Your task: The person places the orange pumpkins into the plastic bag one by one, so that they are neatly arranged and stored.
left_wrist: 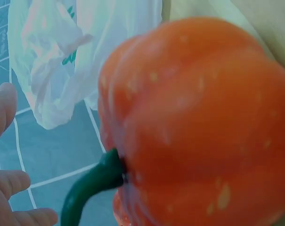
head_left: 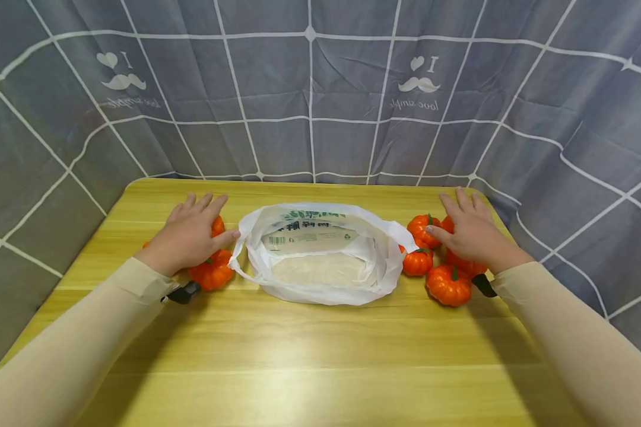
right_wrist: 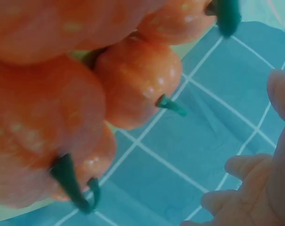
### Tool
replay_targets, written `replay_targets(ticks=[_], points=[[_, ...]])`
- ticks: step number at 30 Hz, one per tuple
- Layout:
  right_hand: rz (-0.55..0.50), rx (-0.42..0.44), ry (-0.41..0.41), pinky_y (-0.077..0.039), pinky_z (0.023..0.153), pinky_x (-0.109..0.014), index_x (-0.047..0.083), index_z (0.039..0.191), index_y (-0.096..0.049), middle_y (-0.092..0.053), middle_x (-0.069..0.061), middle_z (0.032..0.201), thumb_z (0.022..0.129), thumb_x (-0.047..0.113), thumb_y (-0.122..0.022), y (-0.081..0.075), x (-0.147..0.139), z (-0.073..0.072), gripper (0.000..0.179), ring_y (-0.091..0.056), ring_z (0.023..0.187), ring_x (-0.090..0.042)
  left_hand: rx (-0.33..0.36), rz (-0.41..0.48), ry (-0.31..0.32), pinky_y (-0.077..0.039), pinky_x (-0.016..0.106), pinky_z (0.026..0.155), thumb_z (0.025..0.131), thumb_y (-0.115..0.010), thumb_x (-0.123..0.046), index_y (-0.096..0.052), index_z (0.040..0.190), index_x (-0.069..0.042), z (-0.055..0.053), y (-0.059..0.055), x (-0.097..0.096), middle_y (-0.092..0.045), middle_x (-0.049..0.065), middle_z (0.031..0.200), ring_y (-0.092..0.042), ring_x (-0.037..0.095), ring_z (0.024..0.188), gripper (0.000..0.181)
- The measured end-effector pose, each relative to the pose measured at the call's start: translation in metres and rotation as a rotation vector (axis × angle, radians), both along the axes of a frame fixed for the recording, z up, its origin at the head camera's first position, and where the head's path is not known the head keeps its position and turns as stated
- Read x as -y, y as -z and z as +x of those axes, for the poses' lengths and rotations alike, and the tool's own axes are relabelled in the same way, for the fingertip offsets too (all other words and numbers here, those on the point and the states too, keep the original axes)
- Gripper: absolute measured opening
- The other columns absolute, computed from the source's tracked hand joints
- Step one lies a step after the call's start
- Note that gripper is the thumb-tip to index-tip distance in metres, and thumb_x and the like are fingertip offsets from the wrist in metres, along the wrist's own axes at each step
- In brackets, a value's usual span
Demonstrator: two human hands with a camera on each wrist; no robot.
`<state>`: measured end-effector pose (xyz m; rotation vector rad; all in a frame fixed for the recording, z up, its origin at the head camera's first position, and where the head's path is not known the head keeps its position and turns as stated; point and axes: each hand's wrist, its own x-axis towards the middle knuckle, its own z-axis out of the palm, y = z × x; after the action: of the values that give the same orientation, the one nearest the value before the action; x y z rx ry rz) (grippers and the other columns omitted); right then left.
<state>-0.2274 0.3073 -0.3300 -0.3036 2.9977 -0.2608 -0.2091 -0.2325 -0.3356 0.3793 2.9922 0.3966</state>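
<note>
A white plastic bag (head_left: 326, 295) stands in the middle of the table with its mouth spread wide and green and dark print inside. My left hand (head_left: 188, 236) is over small orange pumpkins (head_left: 212, 273) left of the bag, fingers extended and thumb by the bag's handle. One pumpkin (left_wrist: 194, 117) with a curved green stem fills much of the left wrist view, apart from the fingertips. On the other side, my right hand (head_left: 472, 237) hovers at a cluster of several pumpkins (head_left: 448, 287), fingers spread. The right wrist view shows pumpkins (right_wrist: 137, 80) beside that hand, none held.
The wooden table (head_left: 310, 379) has rounded back corners. A grey curtain (head_left: 278, 148) with white grid lines hangs along its back and sides. Black wrist straps (head_left: 184, 292) show under the beige sleeves (head_left: 96, 332).
</note>
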Motion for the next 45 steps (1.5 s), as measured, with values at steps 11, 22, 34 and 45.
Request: replay_targets(ticks=[11,22,34,45], points=[[-0.019,0.049,0.042,0.001,0.121,-0.079,0.002,0.169,-0.006,0.012,-0.036,0.17,0.106,0.058,-0.052,0.004,-0.024,0.005,0.096,0.009,0.15,-0.07,0.01,0.064,0.062,-0.01,0.071,0.126,0.102,-0.065,-0.048,-0.023,0.168,-0.007,0.009,-0.001,-0.011,-0.027,0.027,0.17,-0.013,0.062,0.155,0.087],[-0.057,0.102,0.066,-0.002,0.119,-0.08,-0.003,0.167,-0.003,0.011,-0.042,0.167,0.105,0.057,-0.055,0.015,-0.046,0.011,0.1,0.008,0.148,-0.073,0.011,0.137,0.145,-0.02,0.07,0.125,0.103,-0.066,-0.045,-0.031,0.167,-0.016,0.015,0.006,-0.012,-0.033,0.017,0.171,-0.02,0.054,0.157,0.078],[-0.072,0.117,0.04,-0.02,0.118,-0.078,-0.01,0.164,-0.013,0.001,-0.048,0.164,0.104,0.054,-0.059,0.033,-0.06,0.018,0.098,-0.014,0.144,-0.075,0.041,0.172,0.183,-0.032,0.067,0.121,0.103,-0.068,-0.038,-0.031,0.167,-0.02,0.016,0.014,-0.017,-0.035,0.013,0.17,-0.036,0.044,0.154,0.077],[-0.106,0.133,0.034,-0.024,0.117,-0.077,-0.013,0.162,-0.016,-0.004,-0.05,0.162,0.105,0.055,-0.058,0.039,-0.067,0.024,0.098,-0.02,0.145,-0.071,0.053,0.096,0.146,-0.036,0.065,0.12,0.104,-0.066,-0.036,-0.041,0.163,-0.017,0.017,0.018,-0.017,-0.042,0.02,0.166,-0.041,0.046,0.15,0.068]])
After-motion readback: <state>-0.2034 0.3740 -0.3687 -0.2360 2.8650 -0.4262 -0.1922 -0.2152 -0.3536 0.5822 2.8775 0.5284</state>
